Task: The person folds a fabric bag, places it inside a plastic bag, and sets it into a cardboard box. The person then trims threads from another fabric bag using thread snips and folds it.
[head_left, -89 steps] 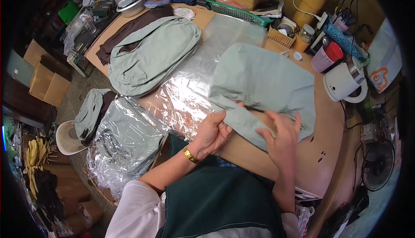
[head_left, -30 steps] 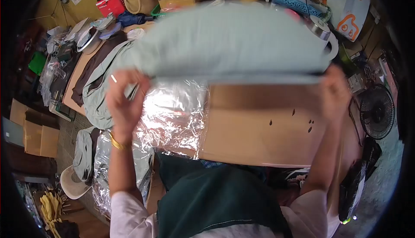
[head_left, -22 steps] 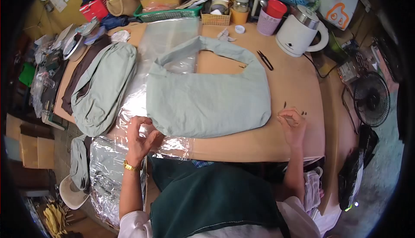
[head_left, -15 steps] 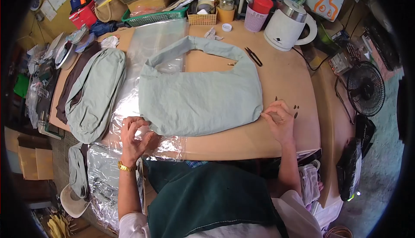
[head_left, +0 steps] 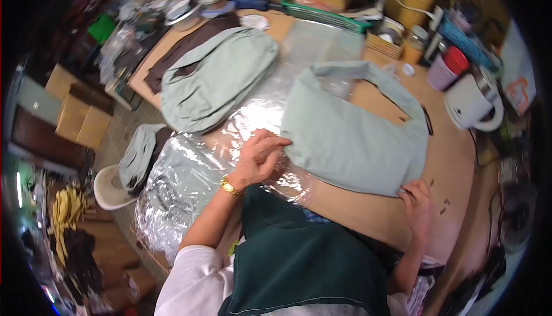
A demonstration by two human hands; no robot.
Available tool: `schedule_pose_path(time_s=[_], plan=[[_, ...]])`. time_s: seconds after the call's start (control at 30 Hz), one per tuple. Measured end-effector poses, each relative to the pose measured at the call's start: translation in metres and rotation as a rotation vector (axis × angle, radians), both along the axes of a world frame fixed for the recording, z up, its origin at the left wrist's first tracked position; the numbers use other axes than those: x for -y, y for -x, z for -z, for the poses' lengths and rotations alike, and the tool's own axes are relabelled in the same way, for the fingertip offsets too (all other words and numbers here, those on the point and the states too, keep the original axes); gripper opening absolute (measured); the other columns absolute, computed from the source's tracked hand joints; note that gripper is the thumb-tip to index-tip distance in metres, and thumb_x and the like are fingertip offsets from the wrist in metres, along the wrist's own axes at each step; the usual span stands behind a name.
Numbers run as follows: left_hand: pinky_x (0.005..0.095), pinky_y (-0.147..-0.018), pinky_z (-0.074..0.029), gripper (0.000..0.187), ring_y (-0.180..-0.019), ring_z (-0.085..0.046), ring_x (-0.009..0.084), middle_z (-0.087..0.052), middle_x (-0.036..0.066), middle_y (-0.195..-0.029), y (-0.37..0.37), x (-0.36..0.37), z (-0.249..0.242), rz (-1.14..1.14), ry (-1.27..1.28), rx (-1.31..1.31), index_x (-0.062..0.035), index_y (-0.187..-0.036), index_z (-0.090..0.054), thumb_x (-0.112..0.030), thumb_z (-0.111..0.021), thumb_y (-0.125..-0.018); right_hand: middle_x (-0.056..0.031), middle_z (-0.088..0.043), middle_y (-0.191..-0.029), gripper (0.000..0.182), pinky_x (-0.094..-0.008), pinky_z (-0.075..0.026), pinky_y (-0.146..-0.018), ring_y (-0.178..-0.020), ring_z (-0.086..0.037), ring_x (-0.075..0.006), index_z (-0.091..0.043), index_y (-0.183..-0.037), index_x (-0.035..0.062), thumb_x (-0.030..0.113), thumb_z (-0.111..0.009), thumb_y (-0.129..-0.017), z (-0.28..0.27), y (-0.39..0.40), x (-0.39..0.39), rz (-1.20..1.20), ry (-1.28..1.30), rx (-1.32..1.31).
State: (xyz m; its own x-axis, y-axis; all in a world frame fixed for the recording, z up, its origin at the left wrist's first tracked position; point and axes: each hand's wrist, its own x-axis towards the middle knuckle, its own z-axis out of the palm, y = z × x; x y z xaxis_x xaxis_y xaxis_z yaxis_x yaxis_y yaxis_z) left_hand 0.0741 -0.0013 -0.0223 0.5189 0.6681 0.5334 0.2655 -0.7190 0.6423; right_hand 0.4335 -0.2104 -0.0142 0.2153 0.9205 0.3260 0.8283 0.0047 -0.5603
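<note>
A pale green fabric shoulder bag [head_left: 353, 138] lies flat on the brown-topped table [head_left: 374, 218], its strap loop toward the back. At its left edge, my left hand [head_left: 259, 158] is closed, with thumb and index fingertips pinching the cloth. A gold watch [head_left: 230, 187] is on that wrist. My right hand [head_left: 417, 198] pinches the bag's lower right corner, fingers bent. Clear plastic sheets [head_left: 253, 118] lie beneath the bag's left side and under my left hand.
More pale green bags [head_left: 221, 80] lie on dark cloth at the left. Black thread snips [head_left: 426, 120] rest by the strap. A white kettle [head_left: 468, 100], a pink cup [head_left: 445, 69] and a green basket [head_left: 328, 17] stand along the back. Plastic-wrapped goods [head_left: 178, 184] sit left of my body.
The view has swung left, so the table appears turned and farther right. My left hand has moved from the bag's lower left corner up to its left edge; my right hand stays at the right corner.
</note>
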Motion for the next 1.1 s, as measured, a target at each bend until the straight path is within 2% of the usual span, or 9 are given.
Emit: schedule_pose_path(time_s=[0.07,0.33,0.6,0.67,0.77,0.87,0.97,1.03,1.1], plan=[[0.0319,-0.074,-0.046,0.025,-0.083,-0.055,0.0224,-0.06,0.009,-0.086,0.0,-0.001,0.004,-0.051,0.029,0.035,-0.0068,-0.098,-0.07,0.0,-0.065,-0.074,-0.0135,-0.059,-0.086,0.016,-0.0385,-0.047,-0.075,-0.085,-0.058,-0.0309,-0.062,-0.084,-0.0021,-0.004,-0.07,-0.071,0.006,0.002,0.001,0.123,0.065,-0.018],[0.0316,-0.075,-0.044,0.025,-0.082,-0.053,0.0208,-0.058,0.005,-0.091,-0.003,-0.002,-0.007,0.066,-0.086,0.04,-0.0126,-0.095,-0.072,-0.01,-0.077,-0.07,-0.0129,-0.058,-0.084,0.011,-0.0381,-0.046,-0.075,-0.083,-0.057,-0.0299,-0.058,-0.08,-0.002,-0.007,-0.066,-0.073,0.02,0.003,-0.004,0.154,0.028,-0.018],[0.0329,-0.076,-0.042,0.018,-0.084,-0.053,0.0218,-0.057,0.004,-0.091,-0.013,-0.006,-0.004,0.042,-0.059,-0.188,-0.0117,-0.089,-0.071,-0.009,-0.077,-0.072,-0.0136,-0.056,-0.083,0.009,-0.0359,-0.045,-0.076,-0.083,-0.056,-0.0292,-0.056,-0.078,-0.0024,-0.007,-0.062,-0.074,0.027,0.002,-0.005,0.18,0.003,-0.079],[0.0332,-0.078,-0.042,0.015,-0.086,-0.053,0.0229,-0.058,0.005,-0.092,-0.015,-0.006,-0.001,0.052,-0.037,-0.239,-0.0107,-0.086,-0.069,-0.007,-0.075,-0.073,-0.0123,-0.056,-0.087,0.007,-0.0339,-0.044,-0.08,-0.086,-0.056,-0.0253,-0.053,-0.081,-0.0016,-0.003,-0.06,-0.081,0.029,-0.003,-0.003,0.13,-0.02,-0.15],[0.0362,-0.083,-0.044,0.015,-0.089,-0.055,0.0249,-0.059,0.006,-0.095,-0.021,-0.009,-0.006,-0.007,-0.052,-0.005,-0.0078,-0.088,-0.062,-0.002,-0.07,-0.077,-0.011,-0.055,-0.091,0.007,-0.032,-0.042,-0.083,-0.089,-0.053,-0.0208,-0.05,-0.092,-0.0001,0.001,-0.056,-0.09,0.028,-0.006,-0.002,0.218,-0.376,-0.433],[0.0376,-0.085,-0.042,0.016,-0.09,-0.058,0.0254,-0.061,0.005,-0.098,-0.029,-0.004,-0.016,-0.048,-0.088,0.293,-0.0067,-0.09,-0.055,0.003,-0.064,-0.081,-0.0101,-0.054,-0.094,0.011,-0.0293,-0.041,-0.085,-0.09,-0.051,-0.0182,-0.045,-0.103,0.0013,0.005,-0.051,-0.095,0.008,0.006,-0.019,0.313,-0.633,-0.349],[0.0306,-0.085,-0.045,0.018,-0.089,-0.058,0.0178,-0.061,0.007,-0.092,-0.04,-0.001,-0.021,-0.03,0.221,0.659,-0.0021,-0.097,-0.052,0.003,-0.064,-0.083,-0.0079,-0.054,-0.093,0.018,-0.0257,-0.041,-0.082,-0.088,-0.051,-0.0145,-0.044,-0.109,0.0021,0.004,-0.053,-0.094,0.011,-0.004,-0.028,0.233,-0.796,-0.478],[0.0259,-0.08,-0.045,0.022,-0.089,-0.057,0.0143,-0.059,0.006,-0.09,-0.039,-0.003,-0.036,-0.072,0.266,0.623,-0.002,-0.099,-0.057,0.001,-0.068,-0.08,-0.0061,-0.054,-0.093,0.016,-0.0239,-0.04,-0.08,-0.087,-0.05,-0.0124,-0.046,-0.107,0.0019,0.004,-0.055,-0.093,0.013,-0.013,-0.028,0.343,-0.714,-0.508],[0.0255,-0.08,-0.044,0.021,-0.089,-0.057,0.015,-0.058,0.006,-0.091,-0.029,-0.009,-0.045,-0.096,0.258,0.217,-0.0033,-0.096,-0.063,0.0,-0.071,-0.077,-0.0044,-0.054,-0.093,0.015,-0.0221,-0.04,-0.079,-0.085,-0.05,-0.0103,-0.048,-0.105,0.0017,0.003,-0.057,-0.093,0.01,-0.02,-0.028,0.455,-0.631,-0.543]])
